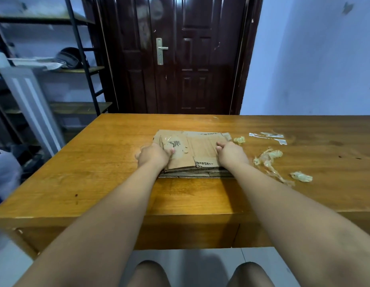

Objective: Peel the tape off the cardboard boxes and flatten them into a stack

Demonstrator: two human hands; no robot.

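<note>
While left hand and right hand clamp curled fingers on the stack, squaring seems underway; leftover top tape likely needs peeling next.

Cardboard stack: one is recorded. Hands: two, left hand and right hand. Tape scraps: perhaps five, logged at three o'clock. Table: one.

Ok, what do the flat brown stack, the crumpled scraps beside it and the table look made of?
Flat brown stack: corrugated cardboard, matte; fluted layers show along its near edge. Crumpled yellowish scraps: likely clear plastic packing tape, glossy and translucent. Orange-brown table: looks like varnished wood, grain and sheen visible.
</note>
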